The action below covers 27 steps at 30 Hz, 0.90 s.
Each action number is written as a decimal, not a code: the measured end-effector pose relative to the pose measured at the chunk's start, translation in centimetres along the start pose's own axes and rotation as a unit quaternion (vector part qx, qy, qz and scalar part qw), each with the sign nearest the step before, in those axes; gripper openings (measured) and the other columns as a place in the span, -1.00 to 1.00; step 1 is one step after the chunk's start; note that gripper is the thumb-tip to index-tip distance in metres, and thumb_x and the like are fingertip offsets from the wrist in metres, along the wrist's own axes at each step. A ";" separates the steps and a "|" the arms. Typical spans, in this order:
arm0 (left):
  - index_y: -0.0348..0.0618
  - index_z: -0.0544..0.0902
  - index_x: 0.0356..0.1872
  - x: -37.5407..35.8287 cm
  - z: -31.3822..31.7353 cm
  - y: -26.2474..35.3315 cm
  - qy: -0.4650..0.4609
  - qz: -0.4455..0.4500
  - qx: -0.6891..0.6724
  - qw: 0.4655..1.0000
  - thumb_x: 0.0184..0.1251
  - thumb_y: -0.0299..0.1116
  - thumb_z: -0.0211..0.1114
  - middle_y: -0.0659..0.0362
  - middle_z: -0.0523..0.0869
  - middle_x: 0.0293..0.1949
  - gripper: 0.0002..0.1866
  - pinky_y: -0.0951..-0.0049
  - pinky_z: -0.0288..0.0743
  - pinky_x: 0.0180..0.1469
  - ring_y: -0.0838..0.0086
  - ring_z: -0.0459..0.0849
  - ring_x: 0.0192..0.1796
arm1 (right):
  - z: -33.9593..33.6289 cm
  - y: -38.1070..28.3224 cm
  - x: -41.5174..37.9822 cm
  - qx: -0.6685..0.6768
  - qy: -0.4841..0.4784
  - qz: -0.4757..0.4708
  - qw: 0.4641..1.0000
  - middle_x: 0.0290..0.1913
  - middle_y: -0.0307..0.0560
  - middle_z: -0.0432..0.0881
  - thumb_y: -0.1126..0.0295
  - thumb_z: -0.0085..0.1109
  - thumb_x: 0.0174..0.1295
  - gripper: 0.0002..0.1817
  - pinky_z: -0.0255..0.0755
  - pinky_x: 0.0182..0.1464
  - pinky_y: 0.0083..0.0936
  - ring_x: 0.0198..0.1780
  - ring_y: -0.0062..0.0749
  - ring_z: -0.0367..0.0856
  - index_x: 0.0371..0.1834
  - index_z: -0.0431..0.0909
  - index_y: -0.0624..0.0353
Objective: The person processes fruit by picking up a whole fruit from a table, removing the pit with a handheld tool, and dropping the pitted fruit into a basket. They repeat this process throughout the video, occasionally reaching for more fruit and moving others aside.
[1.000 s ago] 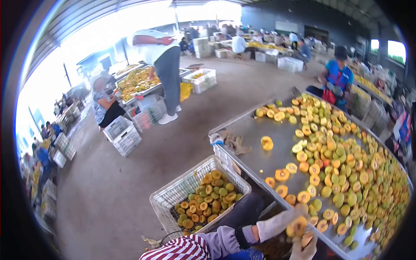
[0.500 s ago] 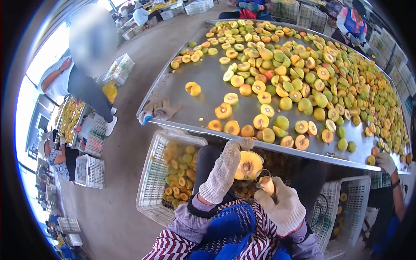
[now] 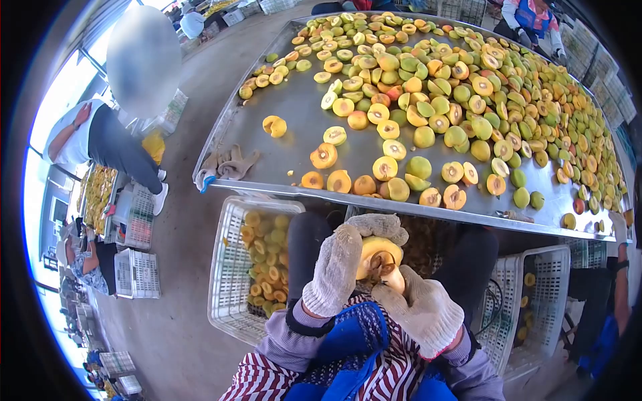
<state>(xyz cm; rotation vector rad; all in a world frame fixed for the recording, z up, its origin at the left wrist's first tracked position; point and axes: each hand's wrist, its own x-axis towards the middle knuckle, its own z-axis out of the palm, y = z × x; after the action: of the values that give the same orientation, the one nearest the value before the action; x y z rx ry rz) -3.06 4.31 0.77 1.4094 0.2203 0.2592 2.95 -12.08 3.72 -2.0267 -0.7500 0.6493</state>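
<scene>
- Fruit (image 3: 381,246), a cut piece with yellow flesh and a brown centre, is held up over the lap, just short of the counter.
- Left hand (image 3: 336,264), in a pale knitted glove, grips the fruit, its fingers curled over the far side.
- Right hand (image 3: 428,309), gloved too, is closed around a tool (image 3: 393,279), whose pale end shows beside the thumb; the working end is at the brown centre, partly hidden.
- Blue apron (image 3: 358,329) and striped cloth (image 3: 262,379) cover the lap, under both wrists.
- Left crate (image 3: 227,264), white and slotted, stands beside the left leg with cut pieces in it.
- Right crate (image 3: 496,301) stands past the other leg, a few pieces showing inside.
- Metal counter (image 3: 287,148) spans the space ahead, with loose pieces along its near edge and a dense pile (image 3: 481,127) behind and to the right.
- Spare gloves (image 3: 237,165) lie on its near left corner.
- Another person's gloved hand (image 3: 619,227) is at its right end.
- Seated person (image 3: 87,254) and standing person (image 3: 73,134) are well off to the left, near a second load of fruit (image 3: 100,194).
- Person in a vest (image 3: 531,20) is beyond the far edge.
</scene>
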 end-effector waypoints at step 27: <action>0.02 0.67 -0.13 1.5 3.6 2.0 0.103 0.160 0.291 0.937 0.41 -0.10 0.25 0.20 0.72 -0.03 -0.77 0.30 0.59 -0.21 0.19 0.76 -0.13 | -0.8 2.3 -2.0 0.498 -0.138 0.218 0.828 -0.77 -0.31 0.20 -0.12 -0.13 0.54 -0.52 0.05 -0.79 -0.53 -0.84 -0.51 0.12 -0.38 0.39 0.02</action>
<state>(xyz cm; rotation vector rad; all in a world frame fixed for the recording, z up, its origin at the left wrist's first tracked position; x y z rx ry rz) -0.64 1.62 3.31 2.0120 0.2505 0.6534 2.77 -14.96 2.47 -1.1045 -0.0036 1.2905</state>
